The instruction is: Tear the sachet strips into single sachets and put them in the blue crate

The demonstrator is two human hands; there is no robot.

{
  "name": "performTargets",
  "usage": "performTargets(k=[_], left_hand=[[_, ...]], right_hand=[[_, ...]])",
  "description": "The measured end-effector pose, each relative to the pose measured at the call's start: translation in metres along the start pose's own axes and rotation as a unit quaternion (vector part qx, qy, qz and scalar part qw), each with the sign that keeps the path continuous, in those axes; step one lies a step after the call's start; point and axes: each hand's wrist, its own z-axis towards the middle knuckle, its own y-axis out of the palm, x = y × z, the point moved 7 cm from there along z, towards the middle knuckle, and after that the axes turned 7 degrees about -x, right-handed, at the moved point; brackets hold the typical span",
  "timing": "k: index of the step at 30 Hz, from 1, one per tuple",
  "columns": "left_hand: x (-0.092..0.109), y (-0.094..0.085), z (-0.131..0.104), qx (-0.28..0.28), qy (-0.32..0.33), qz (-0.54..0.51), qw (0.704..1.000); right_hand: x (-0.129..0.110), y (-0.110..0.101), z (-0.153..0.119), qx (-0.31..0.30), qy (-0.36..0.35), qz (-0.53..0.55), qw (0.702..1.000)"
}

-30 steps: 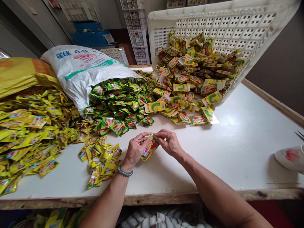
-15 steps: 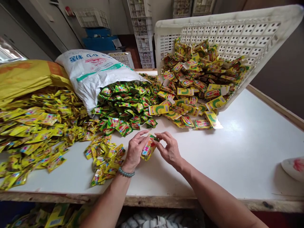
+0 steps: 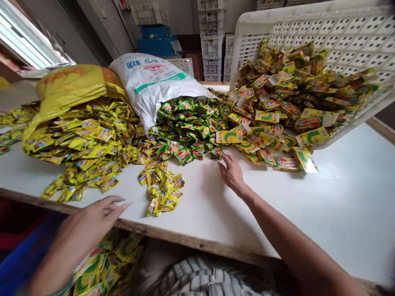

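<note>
My left hand (image 3: 89, 226) is over the table's front edge at the lower left, blurred, its thumb and fingers apart with nothing between them. Below it lie several packed yellow boxes (image 3: 108, 263). On the white table (image 3: 197, 197), my right hand (image 3: 232, 172) reaches toward the green packets (image 3: 197, 119), its fingertips beside the nearest one and its fingers apart. Those packets spill from a white sack (image 3: 157, 78). Left of them, yellow packets (image 3: 101, 135) spill from a yellow sack (image 3: 74, 84), and a small group of yellow packets (image 3: 163, 189) lies between my hands.
A white plastic basket (image 3: 308, 24) lies tipped at the right with many small yellow boxes (image 3: 268, 117) spilling out. Stacked crates (image 3: 212, 45) and a blue box (image 3: 156, 46) stand behind the table. A blue container (image 3: 27, 255) is below at the left.
The small box that both hands held is gone from them. My left hand has moved left and down past the table edge; my right hand has moved toward the green packets. The view has turned left.
</note>
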Motion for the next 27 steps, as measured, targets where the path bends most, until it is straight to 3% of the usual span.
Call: performTargets(k=[3, 5, 8, 12, 17, 19, 22, 27], left_hand=[[0.068, 0.045, -0.001, -0.090, 0.017, 0.100, 0.991], [0.103, 0.067, 0.002, -0.082, 0.065, 0.116, 0.988], [0.136, 0.088, 0.013, -0.033, 0.144, 0.083, 0.986], [0.164, 0.101, 0.039, -0.024, 0.198, -0.013, 0.980], [0.188, 0.106, 0.057, -0.034, 0.191, -0.073, 0.978], [0.194, 0.101, 0.053, 0.008, 0.198, -0.039, 0.979], [0.206, 0.093, 0.041, 0.072, 0.214, 0.024, 0.974], [0.226, 0.103, 0.037, 0.059, 0.204, 0.095, 0.973]], right_hand=[[0.000, 0.012, 0.034, -0.054, 0.016, -0.073, 0.996], [0.001, 0.022, 0.044, -0.110, 0.023, -0.105, 0.988], [-0.008, 0.032, 0.037, -0.158, -0.021, -0.130, 0.979], [-0.016, 0.025, 0.011, -0.134, -0.033, -0.092, 0.986], [0.007, -0.011, -0.016, -0.024, 0.075, 0.067, 0.995], [0.024, -0.019, -0.026, 0.002, 0.138, 0.194, 0.971], [0.037, -0.017, -0.038, 0.004, 0.185, 0.370, 0.911], [0.035, -0.006, -0.043, -0.022, 0.206, 0.476, 0.855]])
